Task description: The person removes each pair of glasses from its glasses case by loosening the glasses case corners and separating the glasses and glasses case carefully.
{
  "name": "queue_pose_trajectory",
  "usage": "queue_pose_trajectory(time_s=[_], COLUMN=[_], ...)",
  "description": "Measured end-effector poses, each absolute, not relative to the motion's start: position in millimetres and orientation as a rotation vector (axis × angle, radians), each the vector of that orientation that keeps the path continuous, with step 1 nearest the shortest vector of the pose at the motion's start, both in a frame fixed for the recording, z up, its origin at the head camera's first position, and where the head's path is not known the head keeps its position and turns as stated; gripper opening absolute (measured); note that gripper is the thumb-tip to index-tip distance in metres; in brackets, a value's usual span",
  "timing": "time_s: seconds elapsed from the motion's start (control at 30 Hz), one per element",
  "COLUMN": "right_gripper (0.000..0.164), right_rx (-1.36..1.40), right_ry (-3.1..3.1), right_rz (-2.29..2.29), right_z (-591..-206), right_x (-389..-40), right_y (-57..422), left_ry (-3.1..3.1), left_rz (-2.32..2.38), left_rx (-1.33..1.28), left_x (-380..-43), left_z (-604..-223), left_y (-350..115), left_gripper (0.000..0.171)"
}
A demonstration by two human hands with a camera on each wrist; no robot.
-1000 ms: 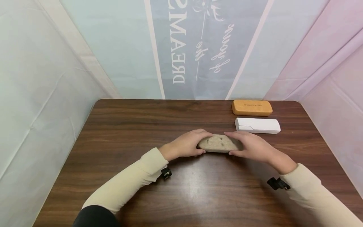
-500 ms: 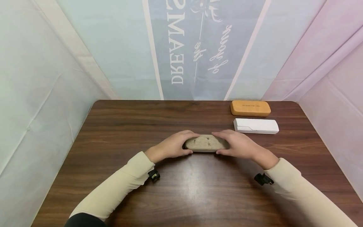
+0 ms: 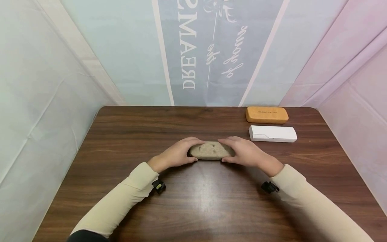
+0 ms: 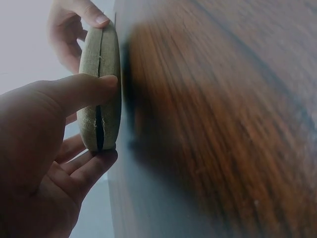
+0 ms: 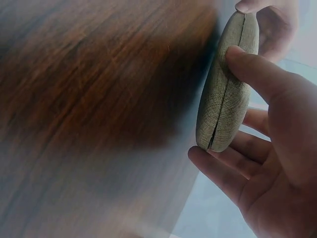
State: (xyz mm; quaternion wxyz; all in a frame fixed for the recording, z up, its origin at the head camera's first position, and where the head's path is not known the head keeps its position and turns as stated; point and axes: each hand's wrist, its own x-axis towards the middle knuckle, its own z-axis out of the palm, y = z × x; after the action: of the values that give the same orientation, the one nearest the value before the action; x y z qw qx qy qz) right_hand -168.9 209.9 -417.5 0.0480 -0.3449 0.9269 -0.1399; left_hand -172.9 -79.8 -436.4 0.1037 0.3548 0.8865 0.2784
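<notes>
Case point(image 3: 211, 151) between left grip point(image 3: 178, 153) and right grip point(image 3: 246, 153), each part-closed round one end.

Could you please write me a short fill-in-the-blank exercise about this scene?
1. The left hand and right hand both grip the beige case, making ____ hands on it.
2. The white case lies nearer the ____ hand.
3. Of the white case and orange case, the one nearer the backdrop is the ____ one.

Missing words: two; right; orange.
</notes>
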Motion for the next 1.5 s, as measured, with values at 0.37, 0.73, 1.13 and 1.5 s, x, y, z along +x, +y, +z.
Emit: queue_pose_trajectory(time_s=[0.37, 0.73, 1.13, 1.5], right_gripper=[0.073, 0.073, 0.067, 0.060], right_rx=[-1.052, -1.076, -1.117, -1.059], right_ry=[2.847, 2.863, 2.844, 2.757], right_rz=[-0.411, -0.407, -0.339, -0.275], right_z=[-424, -426, -423, -409], right_x=[-177, -176, -178, -194], right_y=[201, 198, 194, 185], left_ry=[2.640, 2.639, 2.650, 2.650], left_rz=[0.849, 0.823, 0.837, 0.865], left_rx=[0.984, 0.949, 0.908, 0.862], left_x=[-179, -178, -176, -180], left_z=[-439, -439, -440, -440], left_y=[-88, -81, -78, -75], left_gripper=[0.066, 0.073, 0.072, 0.069])
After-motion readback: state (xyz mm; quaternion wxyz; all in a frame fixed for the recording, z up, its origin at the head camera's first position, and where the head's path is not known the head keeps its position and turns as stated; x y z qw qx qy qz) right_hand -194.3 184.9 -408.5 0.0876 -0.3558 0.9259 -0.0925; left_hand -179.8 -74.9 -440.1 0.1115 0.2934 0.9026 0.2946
